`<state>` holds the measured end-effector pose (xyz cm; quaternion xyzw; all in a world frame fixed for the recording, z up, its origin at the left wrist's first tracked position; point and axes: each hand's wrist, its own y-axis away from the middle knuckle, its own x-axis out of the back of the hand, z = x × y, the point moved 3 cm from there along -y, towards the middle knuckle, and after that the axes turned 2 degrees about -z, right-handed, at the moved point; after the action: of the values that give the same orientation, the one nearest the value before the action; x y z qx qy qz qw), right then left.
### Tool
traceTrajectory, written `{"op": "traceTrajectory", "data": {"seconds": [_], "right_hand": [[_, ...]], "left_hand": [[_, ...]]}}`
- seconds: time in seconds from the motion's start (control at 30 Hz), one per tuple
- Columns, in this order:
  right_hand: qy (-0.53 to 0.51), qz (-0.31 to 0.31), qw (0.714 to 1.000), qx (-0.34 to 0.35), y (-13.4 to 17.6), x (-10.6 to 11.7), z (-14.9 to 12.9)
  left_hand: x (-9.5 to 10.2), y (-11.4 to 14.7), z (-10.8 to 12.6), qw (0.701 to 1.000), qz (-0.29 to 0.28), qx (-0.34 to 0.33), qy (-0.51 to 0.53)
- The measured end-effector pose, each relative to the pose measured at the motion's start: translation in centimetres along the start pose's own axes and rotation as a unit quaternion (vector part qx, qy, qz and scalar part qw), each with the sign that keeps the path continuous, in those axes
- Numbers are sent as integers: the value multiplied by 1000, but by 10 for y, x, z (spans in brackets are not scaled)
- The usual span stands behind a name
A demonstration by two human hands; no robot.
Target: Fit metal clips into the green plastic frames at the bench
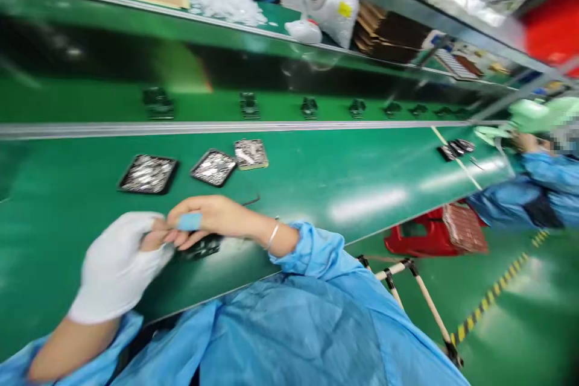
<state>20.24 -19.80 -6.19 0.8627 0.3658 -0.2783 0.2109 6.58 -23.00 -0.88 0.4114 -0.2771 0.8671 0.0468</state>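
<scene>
Over the bench (307, 193), fingertips of the gloved left hand (120, 259) and bare right hand (205, 216) are held together; whether anything is pinched cannot be told. A dark part (207, 246) is half-hidden beneath the right hand; trays (170, 177) of shiny pieces (148, 174) are set nearby, presumably for reach.

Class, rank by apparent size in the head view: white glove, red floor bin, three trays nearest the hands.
1. White glove
2. Red bin
3. Left tray
Middle tray, right tray: too alike to rank.
</scene>
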Motion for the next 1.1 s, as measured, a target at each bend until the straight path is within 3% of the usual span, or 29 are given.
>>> {"op": "traceTrajectory", "data": {"seconds": [0.1,0.17,0.27,0.3,0.37,0.47,0.5,0.63,0.8,1.1], "right_hand": [[65,16,998,4,18,-6,-7],[134,-14,991,7,25,-7,-10],[241,33,967,75,32,1,-18],[277,72,953,103,34,6,-21],[352,131,915,147,37,14,-27],[462,138,856,189,38,16,-29],[492,130,838,198,38,15,-28],[563,120,792,202,36,11,-17],[601,112,756,235,36,8,-11],[626,101,735,240,39,3,-10]], "left_hand": [[-11,2,-4,998,-54,-23,17],[-11,7,-8,996,-74,-2,40],[-5,22,-17,994,-18,81,73],[-6,28,-21,990,-8,106,91],[-15,39,-27,982,-41,132,127],[-40,49,-32,968,-143,150,141],[-47,50,-33,965,-154,160,137],[-55,46,-32,975,-97,173,102],[-44,38,-22,989,-67,118,65],[-41,37,-16,993,-47,100,27]]}}
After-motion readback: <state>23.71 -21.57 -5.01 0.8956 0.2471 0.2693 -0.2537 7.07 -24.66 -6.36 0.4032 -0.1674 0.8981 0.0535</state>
